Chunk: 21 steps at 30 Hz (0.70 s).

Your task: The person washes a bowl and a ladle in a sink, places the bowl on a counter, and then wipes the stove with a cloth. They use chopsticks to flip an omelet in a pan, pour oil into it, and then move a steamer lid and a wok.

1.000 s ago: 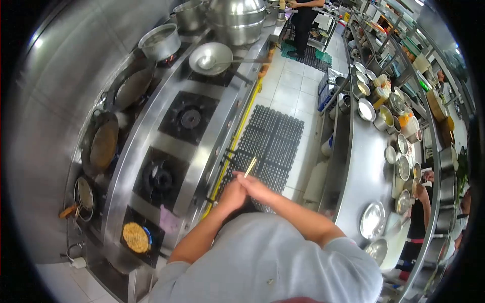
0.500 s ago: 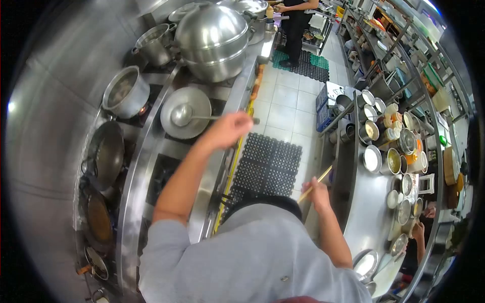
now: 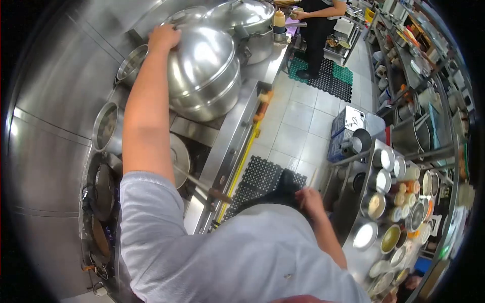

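My left hand (image 3: 164,38) reaches forward to the top of a large domed steel lid (image 3: 202,55), its fingers closed at the crown where the handle would be; the handle itself is hidden. The lid sits on a big round steel pot (image 3: 214,103) on the stove. Below my forearm, a ladle (image 3: 208,188) rests with its bowl end over a pale wok (image 3: 180,154), untouched. By my right side, my right hand (image 3: 310,202) is closed on thin wooden chopsticks (image 3: 313,177), blurred and only partly visible.
Several pots and woks (image 3: 104,192) line the stove's back left. On the right, a steel counter (image 3: 348,257) carries many bowls and bottles. A black rubber mat (image 3: 252,177) lies on the tiled floor. Another person (image 3: 316,40) stands at the far end of the aisle.
My left hand has left the ladle and moved forward to the domed lid. The ladle now leans on the wok. My view has shifted forward, and my right hand has lowered slightly.
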Available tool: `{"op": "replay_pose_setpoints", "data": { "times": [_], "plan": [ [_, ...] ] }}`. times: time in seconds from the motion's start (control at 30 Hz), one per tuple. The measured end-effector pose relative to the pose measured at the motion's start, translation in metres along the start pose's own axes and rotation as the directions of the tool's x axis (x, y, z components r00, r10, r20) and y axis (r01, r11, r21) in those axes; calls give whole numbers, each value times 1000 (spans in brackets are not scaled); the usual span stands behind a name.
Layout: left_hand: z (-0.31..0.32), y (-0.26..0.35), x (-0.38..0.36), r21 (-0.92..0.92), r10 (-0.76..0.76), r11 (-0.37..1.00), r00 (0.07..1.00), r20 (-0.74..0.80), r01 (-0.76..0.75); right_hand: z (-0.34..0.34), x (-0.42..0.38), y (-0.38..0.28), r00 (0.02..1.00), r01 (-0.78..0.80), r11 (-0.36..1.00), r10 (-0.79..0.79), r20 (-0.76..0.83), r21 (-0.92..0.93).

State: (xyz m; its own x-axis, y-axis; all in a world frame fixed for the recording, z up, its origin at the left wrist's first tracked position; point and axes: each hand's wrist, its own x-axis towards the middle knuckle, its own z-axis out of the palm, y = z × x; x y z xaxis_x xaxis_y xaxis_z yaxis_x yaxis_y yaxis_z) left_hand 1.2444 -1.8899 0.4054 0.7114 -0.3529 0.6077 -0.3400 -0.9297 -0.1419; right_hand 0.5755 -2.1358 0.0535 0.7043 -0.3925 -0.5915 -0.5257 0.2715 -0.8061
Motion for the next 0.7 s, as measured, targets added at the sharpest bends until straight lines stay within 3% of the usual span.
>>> {"op": "replay_pose_setpoints", "data": {
  "times": [0.03, 0.1, 0.2, 0.3, 0.37, 0.4, 0.47, 0.6, 0.7],
  "plan": [
    [8, -3, 16, 12, -7, 1000, 1000, 10, 7, -19, 17, -24, 999, -35, 999, 35, -4, -12],
    [12, -10, 38, -111, -119, 982, 952, 283, 156, -56, 59, -63, 1000, -24, 1000, 24, 11, -19],
    [-2, -13, 41, -117, -103, 983, 950, 296, 143, -102, 128, -93, 998, -2, 1000, 2, 56, -12],
    [-3, -72, 57, -229, -119, 957, 962, 245, 177, -114, 178, -140, 999, 28, 999, -28, 18, -16],
    [-15, -104, 56, -410, -293, 831, 922, 253, 376, -108, 201, -177, 998, 40, 997, -43, 40, 67],
    [-22, -110, 55, -395, -298, 836, 919, 259, 382, -103, 210, -195, 998, 59, 997, -60, 24, 40],
    [-49, -111, 50, -508, -437, 648, 823, 363, 567, -89, 245, -216, 991, 74, 989, -87, 99, 126],
    [-54, -92, 47, -517, -421, 626, 811, 406, 584, -17, 289, -320, 930, 254, 957, -281, 237, 137],
    [-37, -52, 49, -375, -216, 856, 906, 364, 355, 52, 299, -420, 834, 423, 863, -490, 252, 278]
  ]
}}
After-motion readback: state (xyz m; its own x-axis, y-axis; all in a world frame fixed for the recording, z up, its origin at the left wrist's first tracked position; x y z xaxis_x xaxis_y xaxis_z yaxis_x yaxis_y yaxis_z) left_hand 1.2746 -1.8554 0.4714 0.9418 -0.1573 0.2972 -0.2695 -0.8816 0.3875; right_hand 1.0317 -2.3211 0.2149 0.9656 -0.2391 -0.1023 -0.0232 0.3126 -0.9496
